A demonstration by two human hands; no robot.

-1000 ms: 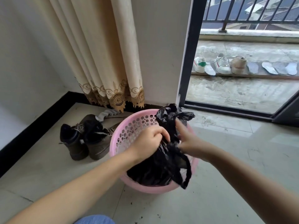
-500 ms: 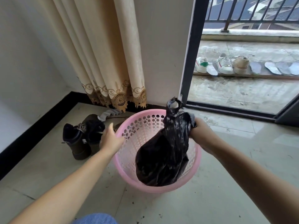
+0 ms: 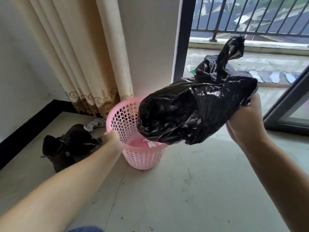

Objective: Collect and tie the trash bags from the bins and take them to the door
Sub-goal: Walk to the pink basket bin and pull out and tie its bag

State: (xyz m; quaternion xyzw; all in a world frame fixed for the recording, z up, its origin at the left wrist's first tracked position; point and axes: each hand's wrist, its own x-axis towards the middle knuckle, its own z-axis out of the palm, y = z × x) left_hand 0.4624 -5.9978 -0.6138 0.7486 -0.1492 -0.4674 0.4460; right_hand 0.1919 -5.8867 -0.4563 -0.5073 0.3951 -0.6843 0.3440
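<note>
A black trash bag (image 3: pixel 189 109), knotted at the top with a loose tail sticking up, hangs in the air above and to the right of a pink perforated bin (image 3: pixel 124 119). My right hand (image 3: pixel 245 119) grips the bag at its right end, near the knot. My left hand (image 3: pixel 111 137) holds the bin's near-left rim. Inside the bin, a few white paper scraps (image 3: pixel 151 144) lie on the pink bottom.
Dark boots (image 3: pixel 66 148) and a grey sock (image 3: pixel 95 123) lie left of the bin by the beige curtain (image 3: pixel 87 56). A dark-framed sliding door (image 3: pixel 181 39) opens onto a balcony with shoes and insoles. Tiled floor with specks of dirt spreads in front.
My right hand has lifted the tied bag up and out of the bin toward the right. My left hand went from the bag to the bin's rim and holds it.
</note>
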